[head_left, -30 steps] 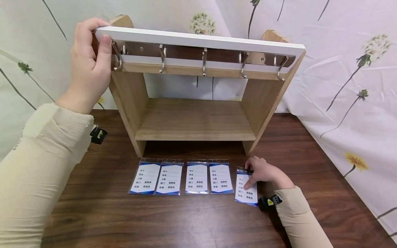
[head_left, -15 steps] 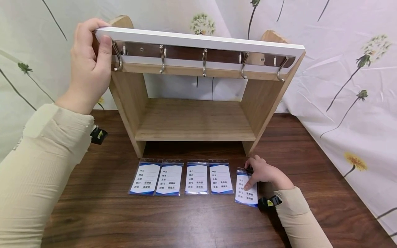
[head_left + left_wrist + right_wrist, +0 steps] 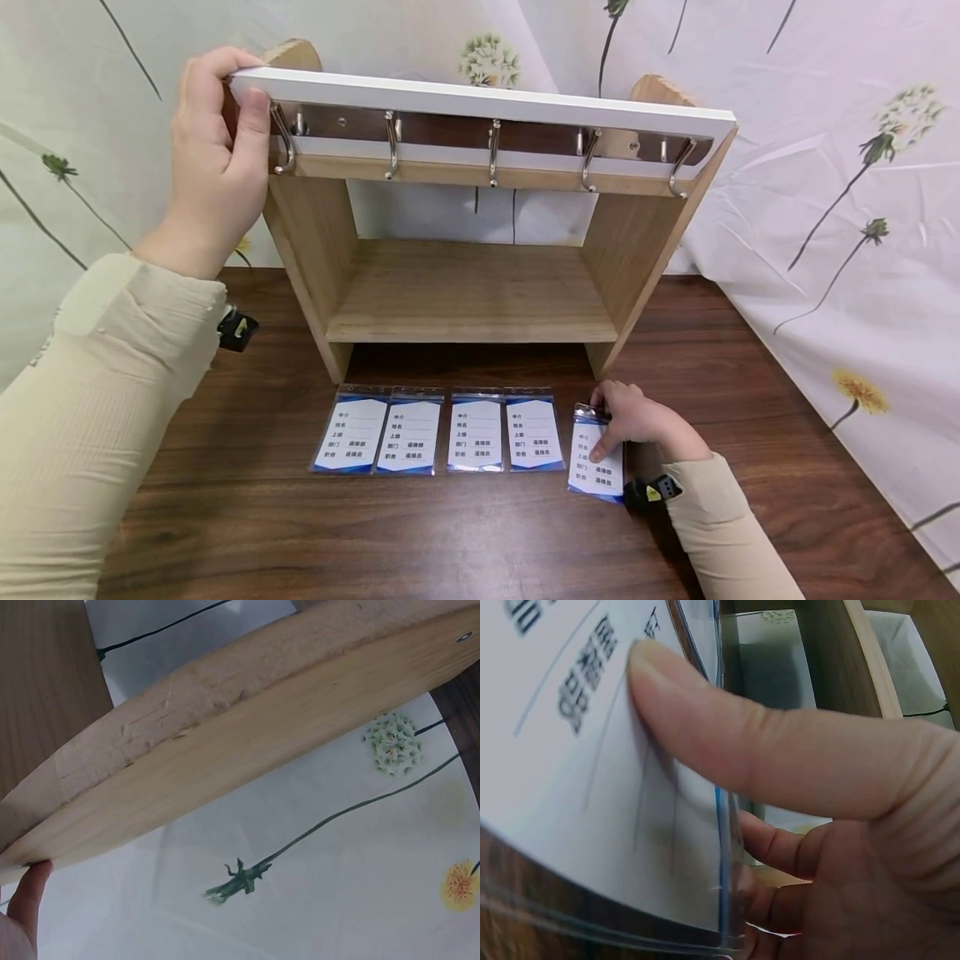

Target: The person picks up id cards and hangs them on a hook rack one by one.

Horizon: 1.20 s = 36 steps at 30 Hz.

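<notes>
At the top left corner of a wooden shelf rack, my left hand [image 3: 221,158] grips the end of the white board [image 3: 480,97], thumb in front and fingers over the back. The left wrist view shows one finger on the wooden side panel [image 3: 225,742]. Low on the right, my right hand [image 3: 633,417] pinches a badge holder [image 3: 585,467] by its right side near the top. In the right wrist view the thumb lies flat across the printed card [image 3: 592,765], with the other fingers behind its edge. Several similar badge holders [image 3: 476,433] lie in a row to its left.
Several metal hooks [image 3: 494,150] line the front of the white board. Below it is a wooden shelf [image 3: 472,292] between two side panels. The rack stands on a dark wooden table [image 3: 420,533], with a flower-printed cloth [image 3: 810,167] behind and to the right.
</notes>
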{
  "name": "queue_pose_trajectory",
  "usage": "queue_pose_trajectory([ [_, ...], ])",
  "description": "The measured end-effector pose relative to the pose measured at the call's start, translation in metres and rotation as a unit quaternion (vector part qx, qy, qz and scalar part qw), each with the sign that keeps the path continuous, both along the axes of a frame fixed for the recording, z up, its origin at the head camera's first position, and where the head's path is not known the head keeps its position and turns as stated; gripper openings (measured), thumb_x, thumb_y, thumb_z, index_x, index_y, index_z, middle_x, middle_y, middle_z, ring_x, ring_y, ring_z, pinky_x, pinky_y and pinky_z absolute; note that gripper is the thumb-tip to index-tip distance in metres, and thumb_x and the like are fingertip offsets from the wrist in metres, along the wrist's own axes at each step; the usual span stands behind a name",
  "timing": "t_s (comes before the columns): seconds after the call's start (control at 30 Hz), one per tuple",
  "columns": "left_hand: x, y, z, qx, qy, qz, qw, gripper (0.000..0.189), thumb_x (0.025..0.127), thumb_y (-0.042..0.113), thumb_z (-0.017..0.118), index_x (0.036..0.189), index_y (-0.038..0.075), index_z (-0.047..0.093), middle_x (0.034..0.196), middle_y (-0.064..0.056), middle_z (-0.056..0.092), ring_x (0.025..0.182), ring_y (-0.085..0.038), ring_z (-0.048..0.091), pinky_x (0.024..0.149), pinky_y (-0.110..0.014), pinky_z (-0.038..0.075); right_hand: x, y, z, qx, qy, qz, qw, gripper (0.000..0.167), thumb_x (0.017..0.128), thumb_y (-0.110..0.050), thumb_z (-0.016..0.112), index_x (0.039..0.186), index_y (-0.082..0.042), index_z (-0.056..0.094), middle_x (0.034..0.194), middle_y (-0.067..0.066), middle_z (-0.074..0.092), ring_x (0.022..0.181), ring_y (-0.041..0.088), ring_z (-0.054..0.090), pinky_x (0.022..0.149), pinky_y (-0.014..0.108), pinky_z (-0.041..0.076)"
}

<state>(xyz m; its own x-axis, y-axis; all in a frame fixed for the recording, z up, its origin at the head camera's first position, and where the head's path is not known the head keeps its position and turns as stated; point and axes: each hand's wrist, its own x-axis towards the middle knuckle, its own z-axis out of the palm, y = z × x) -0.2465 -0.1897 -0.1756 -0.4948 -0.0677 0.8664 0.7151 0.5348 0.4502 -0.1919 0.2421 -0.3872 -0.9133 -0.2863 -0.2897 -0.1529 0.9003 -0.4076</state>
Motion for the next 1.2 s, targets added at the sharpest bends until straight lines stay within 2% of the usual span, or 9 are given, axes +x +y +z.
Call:
queue_pose_trajectory([
  [0.13,0.0,-0.001,0.0,0.002,-0.002,-0.004,1.0,0.028,0.103,0.013,0.045,0.124,-0.002,0.055,0.107,0.021,0.043,0.096,0.004,0.043,0.087,-0.017,0.032,0.001,0.0,0.002,-0.032,-0.021,-0.003,0.9993,0.071,0.056,-0.014,0.095,0.112,0.003,0.055,0.097,0.012,0.058,0.088,0.024,0.054,0.079,0.039,0.048],
  [0.27,0.001,0.0,0.0,0.002,-0.002,-0.005,1.0,0.028,0.103,0.013,0.045,0.124,-0.001,0.056,0.107,0.02,0.042,0.097,0.004,0.043,0.087,-0.017,0.032,0.002,0.003,0.003,-0.06,-0.038,-0.008,0.9974,0.069,0.06,-0.009,0.092,0.117,0.003,0.054,0.1,0.012,0.059,0.091,0.023,0.055,0.082,0.038,0.048],
  [0.43,0.001,0.001,0.001,-0.005,0.002,-0.001,1.0,0.031,0.103,0.013,0.045,0.125,-0.007,0.052,0.106,0.022,0.042,0.099,0.004,0.042,0.088,-0.017,0.031,0.001,0.011,0.009,-0.098,-0.021,0.023,0.9947,0.055,0.071,-0.006,0.084,0.117,0.002,0.055,0.097,0.01,0.06,0.091,0.022,0.055,0.08,0.036,0.046],
  [0.6,0.0,0.001,0.001,-0.006,0.003,-0.001,1.0,0.031,0.103,0.012,0.045,0.125,-0.008,0.052,0.106,0.022,0.042,0.1,0.004,0.042,0.089,-0.017,0.032,0.002,0.017,0.017,-0.133,-0.013,0.038,0.9904,0.044,0.079,-0.001,0.076,0.12,0.003,0.058,0.092,0.009,0.06,0.085,0.02,0.055,0.067,0.031,0.049],
  [0.67,0.0,0.001,0.0,-0.004,0.001,-0.001,1.0,0.03,0.103,0.013,0.045,0.124,-0.006,0.053,0.106,0.022,0.043,0.101,0.004,0.042,0.09,-0.017,0.032,0.002,0.018,0.019,-0.149,-0.018,0.033,0.9881,0.043,0.081,0.001,0.073,0.122,0.004,0.059,0.091,0.01,0.06,0.083,0.019,0.054,0.063,0.03,0.049],
  [0.8,0.0,0.002,0.0,0.002,-0.007,-0.003,1.0,0.028,0.103,0.013,0.045,0.123,-0.002,0.056,0.107,0.02,0.044,0.101,0.004,0.042,0.09,-0.017,0.032,0.003,0.021,0.023,-0.186,-0.018,0.018,0.9822,0.041,0.082,0.001,0.072,0.121,0.008,0.06,0.092,0.012,0.065,0.081,0.017,0.058,0.065,0.029,0.051],
  [0.97,0.0,0.002,-0.001,0.004,-0.004,-0.006,1.0,0.026,0.103,0.013,0.045,0.122,0.0,0.057,0.108,0.019,0.044,0.101,0.003,0.042,0.089,-0.017,0.032,0.005,0.026,0.032,-0.221,-0.014,-0.027,0.9748,0.032,0.083,-0.005,0.074,0.111,0.005,0.063,0.089,0.011,0.069,0.07,0.014,0.059,0.052,0.026,0.045],
  [1.03,0.0,0.002,-0.001,0.001,-0.001,-0.007,1.0,0.028,0.103,0.013,0.045,0.123,-0.003,0.055,0.108,0.02,0.044,0.099,0.003,0.042,0.088,-0.017,0.032,0.006,0.027,0.036,-0.232,-0.013,-0.044,0.9716,0.028,0.085,-0.008,0.074,0.109,0.003,0.064,0.087,0.01,0.069,0.066,0.014,0.057,0.048,0.026,0.042],
  [1.2,0.0,0.0,-0.001,0.001,0.004,-0.005,1.0,0.029,0.103,0.013,0.045,0.125,-0.003,0.055,0.107,0.022,0.043,0.096,0.004,0.043,0.086,-0.016,0.032,0.007,0.028,0.042,-0.267,0.015,-0.046,0.9625,0.022,0.09,-0.01,0.07,0.104,0.006,0.063,0.083,0.009,0.066,0.06,0.015,0.058,0.05,0.033,0.052],
])
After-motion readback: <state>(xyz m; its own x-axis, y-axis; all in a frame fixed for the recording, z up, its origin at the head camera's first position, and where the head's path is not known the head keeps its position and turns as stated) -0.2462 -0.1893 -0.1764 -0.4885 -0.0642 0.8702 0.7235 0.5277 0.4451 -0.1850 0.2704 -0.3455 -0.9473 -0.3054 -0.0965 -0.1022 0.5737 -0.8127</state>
